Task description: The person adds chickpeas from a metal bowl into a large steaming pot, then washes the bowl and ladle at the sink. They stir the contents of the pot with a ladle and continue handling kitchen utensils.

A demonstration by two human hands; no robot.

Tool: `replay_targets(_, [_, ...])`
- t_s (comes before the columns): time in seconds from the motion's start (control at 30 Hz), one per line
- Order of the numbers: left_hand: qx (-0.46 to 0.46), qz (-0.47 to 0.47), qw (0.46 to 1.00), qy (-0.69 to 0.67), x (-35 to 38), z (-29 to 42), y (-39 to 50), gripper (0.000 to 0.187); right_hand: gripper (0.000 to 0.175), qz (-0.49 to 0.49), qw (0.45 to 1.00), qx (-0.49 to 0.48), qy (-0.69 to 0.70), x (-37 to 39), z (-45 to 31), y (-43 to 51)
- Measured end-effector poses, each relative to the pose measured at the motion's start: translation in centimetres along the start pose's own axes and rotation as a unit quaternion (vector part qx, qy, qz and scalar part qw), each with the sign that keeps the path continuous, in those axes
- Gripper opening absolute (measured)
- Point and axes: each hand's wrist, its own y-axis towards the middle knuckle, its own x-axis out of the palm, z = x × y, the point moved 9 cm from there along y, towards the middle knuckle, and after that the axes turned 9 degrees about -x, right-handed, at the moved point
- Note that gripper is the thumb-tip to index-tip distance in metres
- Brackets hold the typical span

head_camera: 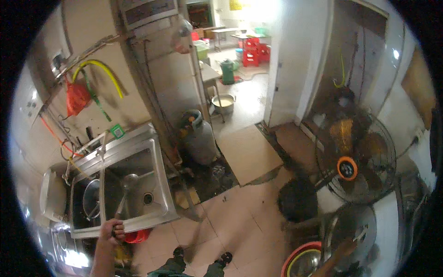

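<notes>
My left hand [112, 230] is closed around the handle of a metal ladle [121, 205] at the front rim of a two-basin stainless steel sink [162, 187]. The ladle reaches out over the right basin, where a rounded metal bowl [130, 180] shows at its far end. A second thin handle extends right from that bowl; whether it is a separate utensil I cannot tell. At the lower right, my right hand [347, 245] is by the handle of a round metal lid [353, 221]. Blur hides whether the fingers grip it.
A large metal pan [91, 195] stands in the left basin. Beyond the sink is a gas cylinder [199, 142]. A standing fan [347, 168] rises at right, above nested basins [289, 263]. A flat board [249, 155] lies before the doorway; a pot [224, 103] stands beyond.
</notes>
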Motion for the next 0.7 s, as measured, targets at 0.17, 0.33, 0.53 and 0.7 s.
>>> replay_targets(0.17, [0.016, 0.008, 0.999, 0.037, -1.0, -0.9, 0.0, 0.024, 0.044, -0.209, 0.951, 0.09, 0.208, 6.2, -8.4, -16.9])
replay_targets(0.33, [0.039, 0.096, 0.993, 0.051, -3.1, 0.1, -0.5, 0.016, 0.042, -0.436, 0.82, 0.192, 0.318, 10.5, -15.1, -31.1])
replay_targets(0.53, [0.07, 0.092, 0.993, 0.032, -5.3, 0.5, -1.6, 0.017, 0.035, -0.555, 0.747, 0.062, 0.361, 13.4, -26.2, -35.3])
replay_targets(0.7, [0.093, 0.051, 0.994, 0.023, -7.8, 1.9, -1.8, 0.018, 0.027, -0.617, 0.71, -0.15, 0.305, 15.2, -43.3, -37.5])
